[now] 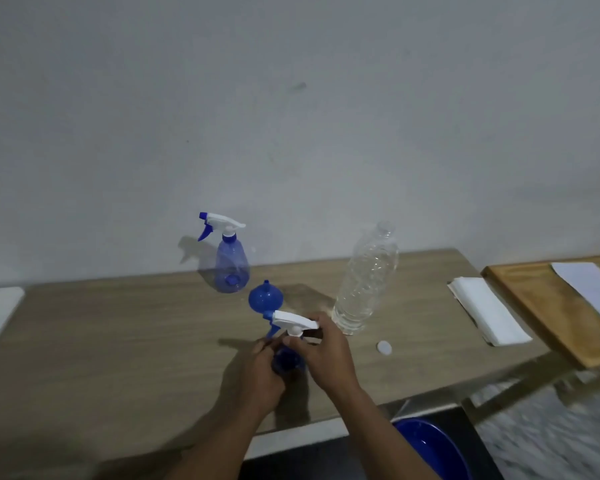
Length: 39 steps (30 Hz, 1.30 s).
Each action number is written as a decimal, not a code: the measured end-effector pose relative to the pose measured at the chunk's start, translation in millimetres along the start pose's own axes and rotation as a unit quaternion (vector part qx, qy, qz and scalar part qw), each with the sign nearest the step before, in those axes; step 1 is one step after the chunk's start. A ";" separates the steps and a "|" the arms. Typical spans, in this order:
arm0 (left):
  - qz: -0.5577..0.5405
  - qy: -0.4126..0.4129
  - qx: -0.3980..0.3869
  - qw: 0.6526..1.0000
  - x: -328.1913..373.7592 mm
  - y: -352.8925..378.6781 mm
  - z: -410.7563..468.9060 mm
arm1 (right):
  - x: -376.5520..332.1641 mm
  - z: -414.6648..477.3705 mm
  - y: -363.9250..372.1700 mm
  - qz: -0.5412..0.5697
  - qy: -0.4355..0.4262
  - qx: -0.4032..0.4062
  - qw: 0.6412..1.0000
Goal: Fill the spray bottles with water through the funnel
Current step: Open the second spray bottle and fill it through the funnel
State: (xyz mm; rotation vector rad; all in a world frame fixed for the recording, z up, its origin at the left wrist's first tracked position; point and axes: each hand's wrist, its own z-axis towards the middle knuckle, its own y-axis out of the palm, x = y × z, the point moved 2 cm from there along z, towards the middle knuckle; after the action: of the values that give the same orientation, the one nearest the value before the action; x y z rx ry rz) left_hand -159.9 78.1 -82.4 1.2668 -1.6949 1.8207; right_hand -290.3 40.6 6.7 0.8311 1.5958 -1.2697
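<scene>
Both hands, left (262, 370) and right (321, 353), grip one upright blue plastic spray bottle (286, 362), nozzle pointing left; a second spray bottle (231, 265) stands behind.

Two bare forearms, left hand (262, 372), right hand (326, 355) (no sleeves, rings or watch visible)

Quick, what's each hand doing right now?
Left hand: closed around the near spray bottle.
Right hand: closed on its white trigger head.

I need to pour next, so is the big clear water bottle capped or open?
Open. The clear water bottle stands upright with a bare neck, and a small white cap lies on the table beside it.
</scene>
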 end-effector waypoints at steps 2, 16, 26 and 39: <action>0.013 0.006 -0.001 1.000 3.0 3.2 -0.3 | 6.7 7.1 1.1 -0.013 -0.002 0.011 1.000; 0.094 0.030 0.031 0.995 14.8 0.6 -10.7 | 23.2 28.7 -1.7 -0.007 -0.050 0.001 0.999; 0.022 -0.036 -0.012 0.999 24.4 -2.3 -15.0 | 24.9 28.4 -5.1 0.075 -0.062 -0.097 0.991; 0.022 -0.005 -0.010 1.000 37.5 -15.3 -16.5 | 37.9 28.3 0.3 0.077 -0.063 -0.070 0.993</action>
State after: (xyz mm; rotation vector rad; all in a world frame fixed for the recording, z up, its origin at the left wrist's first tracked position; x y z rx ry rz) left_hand -174.6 85.1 -41.8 1.2431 -1.7556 1.8198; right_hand -297.1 12.1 -30.4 0.7562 1.4726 -1.0675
